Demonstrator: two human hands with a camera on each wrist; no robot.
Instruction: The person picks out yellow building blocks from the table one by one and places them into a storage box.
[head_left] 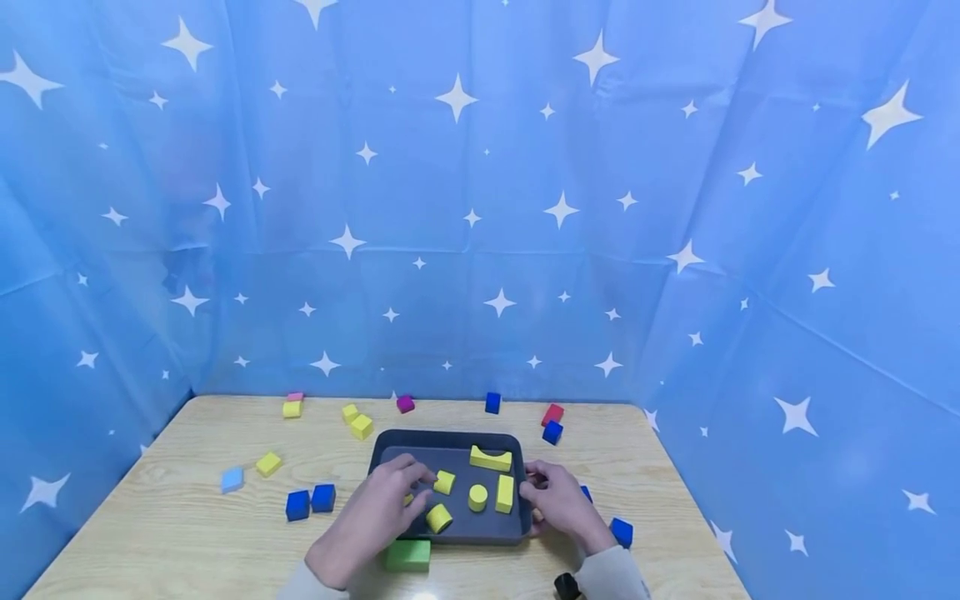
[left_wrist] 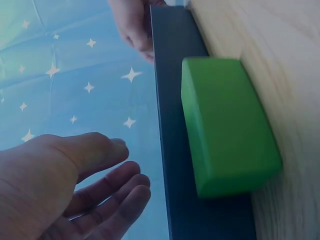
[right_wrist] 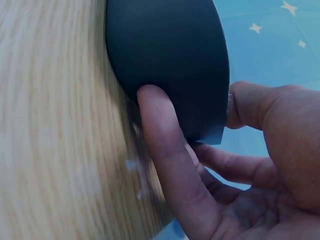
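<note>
- At the far left of the counter (head_left: 187,533), a light-blue block (head_left: 232,479) is lying just beside a yellow block (head_left: 268,464); behind them, a yellow cylinder (head_left: 292,409) is sitting in front of a pink block (head_left: 296,397).
- Two dark-blue blocks (head_left: 297,506) are sitting side by side, and two more yellow blocks (head_left: 362,427) are resting farther back.
- The left hand (head_left: 386,496) is hovering over the tray's left part, fingers loosely bent, thumb apart, gripping nothing that shows.
- A green block (head_left: 408,556) is resting in front of the tray, and a magenta block (head_left: 405,404) is lying behind it.
- The dark tray (head_left: 495,527) is standing mid-counter, holding six yellow pieces (head_left: 477,498), one partly hidden by the left hand.
- The work is looking partway along: those six are lying inside, while four yellow ones are remaining outside among other colours.
- The right hand (head_left: 558,500) is pinching the tray's right edge, thumb at the rim, a finger pressing the outer wall.
- Farther right, blue blocks (head_left: 622,532) and a red block (head_left: 552,414) are lying outside the tray.
- No brand, label or writing is showing legibly anywhere.
</note>
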